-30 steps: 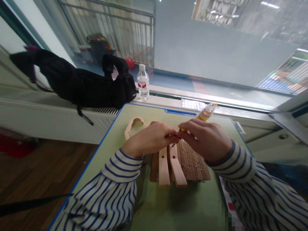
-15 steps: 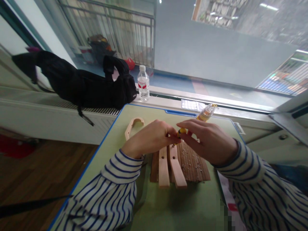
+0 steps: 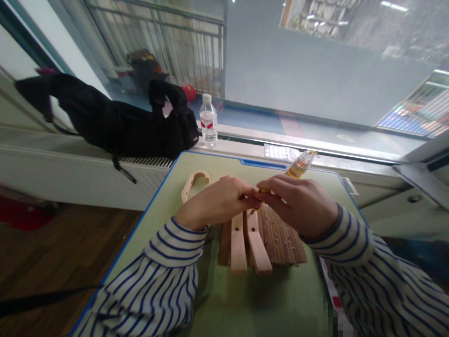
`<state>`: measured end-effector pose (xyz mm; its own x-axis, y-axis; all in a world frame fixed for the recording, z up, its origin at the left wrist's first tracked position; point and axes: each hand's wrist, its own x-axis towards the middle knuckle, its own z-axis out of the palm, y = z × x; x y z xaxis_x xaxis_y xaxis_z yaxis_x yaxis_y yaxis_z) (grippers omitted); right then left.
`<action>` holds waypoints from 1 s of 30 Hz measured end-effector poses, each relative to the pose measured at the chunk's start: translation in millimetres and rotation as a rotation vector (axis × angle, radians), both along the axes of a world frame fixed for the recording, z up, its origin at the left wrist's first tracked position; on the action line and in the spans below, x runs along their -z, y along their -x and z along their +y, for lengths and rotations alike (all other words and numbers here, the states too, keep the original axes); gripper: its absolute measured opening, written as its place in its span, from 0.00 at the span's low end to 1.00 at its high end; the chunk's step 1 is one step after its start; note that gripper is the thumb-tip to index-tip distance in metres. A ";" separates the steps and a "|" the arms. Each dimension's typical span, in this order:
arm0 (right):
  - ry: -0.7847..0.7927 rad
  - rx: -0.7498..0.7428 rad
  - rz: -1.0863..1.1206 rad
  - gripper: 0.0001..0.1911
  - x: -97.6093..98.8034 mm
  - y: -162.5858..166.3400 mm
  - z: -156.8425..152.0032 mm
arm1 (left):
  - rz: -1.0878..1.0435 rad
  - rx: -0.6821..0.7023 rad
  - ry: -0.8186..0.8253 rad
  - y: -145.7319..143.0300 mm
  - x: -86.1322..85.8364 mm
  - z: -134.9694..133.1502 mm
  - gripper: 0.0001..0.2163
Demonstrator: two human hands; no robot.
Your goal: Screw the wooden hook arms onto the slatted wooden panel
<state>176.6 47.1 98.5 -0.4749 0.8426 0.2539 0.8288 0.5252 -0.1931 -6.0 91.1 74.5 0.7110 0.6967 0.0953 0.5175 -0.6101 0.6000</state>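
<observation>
My left hand [image 3: 217, 202] and my right hand [image 3: 298, 203] meet fingertip to fingertip above a stack of wooden parts [image 3: 259, 238] on the green table [image 3: 245, 299]. Both hands pinch a small yellow object [image 3: 262, 191], mostly hidden by the fingers. Under the hands lie two pale wooden slats with holes [image 3: 239, 241] and a brown ribbed board [image 3: 284, 236] dotted with small screws. A curved wooden piece [image 3: 193, 181] lies just left of my left hand.
A small bottle with amber liquid [image 3: 300, 164] lies at the table's far edge. On the windowsill stand a water bottle [image 3: 208, 120] and a black bag [image 3: 119, 119]. Wooden floor [image 3: 52, 252] lies to the left of the table.
My right hand's fingers have closed back over the yellow object, which showed more half a second ago. Both hands stay in the same place.
</observation>
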 end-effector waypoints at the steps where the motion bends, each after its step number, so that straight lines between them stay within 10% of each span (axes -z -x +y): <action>1: -0.011 0.011 -0.001 0.14 0.8 0.2 -0.5 | 0.012 -0.001 -0.007 -0.2 -0.2 -0.3 0.10; 30: 0.038 -0.054 -0.028 0.13 -5.8 -1.8 -2.1 | -0.067 -0.001 -0.004 0.8 5.3 0.4 0.09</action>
<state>178.5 45.0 104.3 -0.5267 0.8241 0.2084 0.8045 0.5624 -0.1908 -6.8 91.4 69.2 0.7020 0.6973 0.1450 0.4774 -0.6118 0.6307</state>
